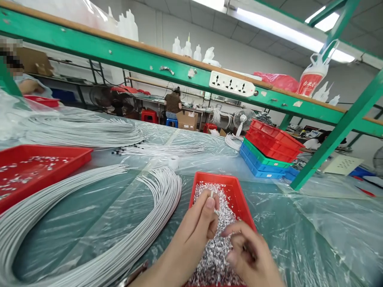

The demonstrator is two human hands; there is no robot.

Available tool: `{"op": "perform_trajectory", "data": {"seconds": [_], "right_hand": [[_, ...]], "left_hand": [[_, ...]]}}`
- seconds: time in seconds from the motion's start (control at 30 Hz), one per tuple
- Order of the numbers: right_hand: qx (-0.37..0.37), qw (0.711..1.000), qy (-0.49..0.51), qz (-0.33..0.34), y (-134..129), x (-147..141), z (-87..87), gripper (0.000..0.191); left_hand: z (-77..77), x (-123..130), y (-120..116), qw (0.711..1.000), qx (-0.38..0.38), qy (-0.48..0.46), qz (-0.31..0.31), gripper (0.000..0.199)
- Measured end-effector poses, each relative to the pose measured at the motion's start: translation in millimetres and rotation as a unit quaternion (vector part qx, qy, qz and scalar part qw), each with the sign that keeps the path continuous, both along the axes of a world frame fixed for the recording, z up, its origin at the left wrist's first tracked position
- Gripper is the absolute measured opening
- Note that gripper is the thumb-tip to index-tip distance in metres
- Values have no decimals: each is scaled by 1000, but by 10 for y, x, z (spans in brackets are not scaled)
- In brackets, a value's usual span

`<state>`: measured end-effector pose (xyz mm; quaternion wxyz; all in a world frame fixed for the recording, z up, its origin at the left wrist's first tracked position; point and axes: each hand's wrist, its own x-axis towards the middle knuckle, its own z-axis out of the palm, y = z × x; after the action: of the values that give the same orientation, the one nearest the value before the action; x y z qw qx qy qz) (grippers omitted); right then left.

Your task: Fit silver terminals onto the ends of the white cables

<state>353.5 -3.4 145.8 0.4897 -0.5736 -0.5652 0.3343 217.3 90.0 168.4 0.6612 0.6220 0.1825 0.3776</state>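
Over a red tray (243, 203) full of small shiny metal pieces (220, 249), my left hand (200, 223) pinches a short white piece (212, 194) between thumb and fingertips. To its right and a little lower, my right hand (249, 251) hangs above the same metal pieces with its fingers curled and blurred. Whether it holds anything is too small to tell. A large loop of white cables (161, 219) lies on the plastic-covered table, left of the tray.
Another red tray (60, 149) with scattered pieces is at the left. More cable bundles (89, 131) lie behind it. Stacked red, green and blue trays (269, 143) stand at the back right, near a slanted green post (335, 131). A green shelf beam (134, 57) crosses above.
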Motion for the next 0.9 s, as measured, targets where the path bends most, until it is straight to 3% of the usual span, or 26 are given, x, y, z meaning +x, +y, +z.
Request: {"op": "perform_trajectory", "data": {"seconds": [0.1, 0.17, 0.33, 0.5, 0.67, 0.9], "right_hand": [[8, 994, 51, 95, 309, 155, 302, 49], [32, 988, 121, 89, 457, 187, 380, 56], [71, 973, 220, 7, 687, 216, 233, 47], [44, 983, 179, 0, 748, 248, 137, 29], [73, 986, 141, 45, 728, 220, 153, 32], [47, 996, 65, -47, 635, 194, 40, 32]], "left_hand": [[68, -2, 11, 999, 3, 6, -42, 44], [85, -27, 47, 997, 0, 24, -71, 45], [70, -66, 195, 997, -41, 41, -60, 35], [44, -48, 305, 993, -90, 27, -67, 27], [14, -19, 378, 990, -107, 31, -81, 35], [-24, 22, 414, 996, -73, 15, -39, 34]]}}
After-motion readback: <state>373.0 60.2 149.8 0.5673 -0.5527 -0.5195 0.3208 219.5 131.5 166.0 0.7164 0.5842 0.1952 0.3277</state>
